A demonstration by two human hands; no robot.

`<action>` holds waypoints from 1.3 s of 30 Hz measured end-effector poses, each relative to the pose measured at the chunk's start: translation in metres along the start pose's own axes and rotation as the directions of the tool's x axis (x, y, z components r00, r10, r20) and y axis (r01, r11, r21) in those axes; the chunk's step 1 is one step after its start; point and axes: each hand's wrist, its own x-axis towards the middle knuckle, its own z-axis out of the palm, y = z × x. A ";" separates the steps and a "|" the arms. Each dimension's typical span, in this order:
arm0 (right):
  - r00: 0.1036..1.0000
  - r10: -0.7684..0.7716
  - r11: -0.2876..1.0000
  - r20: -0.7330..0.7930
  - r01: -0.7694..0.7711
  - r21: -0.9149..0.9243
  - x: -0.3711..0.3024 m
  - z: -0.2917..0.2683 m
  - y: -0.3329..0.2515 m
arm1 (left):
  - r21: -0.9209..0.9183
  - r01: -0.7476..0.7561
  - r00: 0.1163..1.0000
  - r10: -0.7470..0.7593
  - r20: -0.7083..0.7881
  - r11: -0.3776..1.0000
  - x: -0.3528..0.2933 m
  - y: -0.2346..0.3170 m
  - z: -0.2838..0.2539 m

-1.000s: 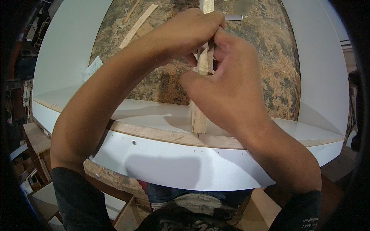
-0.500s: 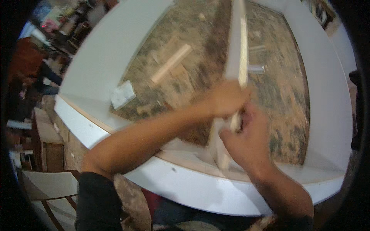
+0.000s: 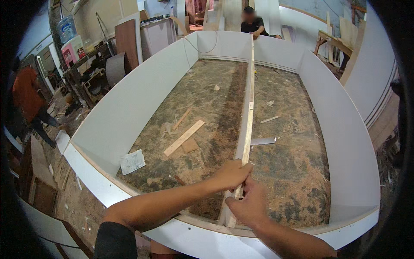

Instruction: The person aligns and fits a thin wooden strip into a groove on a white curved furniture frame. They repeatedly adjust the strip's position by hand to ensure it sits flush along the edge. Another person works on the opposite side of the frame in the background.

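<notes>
Both hands' grip, left hand [image 3: 233, 172] and right hand [image 3: 249, 206], clamped around long wooden strip [image 3: 249, 116], fingertips hidden

We see a long divider board [image 3: 249, 116] with a smooth white laminate face and a raw pale wood edge. The frame's side panels [image 3: 129, 108] look smooth, matt white. The base [image 3: 215, 108] is rough, mottled brown chipboard. A loose offcut strip [image 3: 184, 137] is bare light wood, and a crumpled sheet [image 3: 132, 161] looks like paper.
</notes>
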 end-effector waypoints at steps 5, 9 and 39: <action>1.000 -0.026 0.999 0.002 0.026 -0.038 0.000 -0.004 -0.014 | 0.064 -0.008 1.000 0.009 -0.010 0.998 -0.003 0.012 -0.002; 1.000 -0.030 0.998 0.007 0.030 0.048 -0.004 -0.001 -0.003 | 0.037 0.016 1.000 -0.017 0.014 0.999 -0.003 0.006 -0.001; 0.985 -0.174 0.977 0.002 0.172 0.126 0.026 -0.007 0.048 | 0.443 0.114 0.971 -0.005 -0.240 0.889 0.019 0.031 0.001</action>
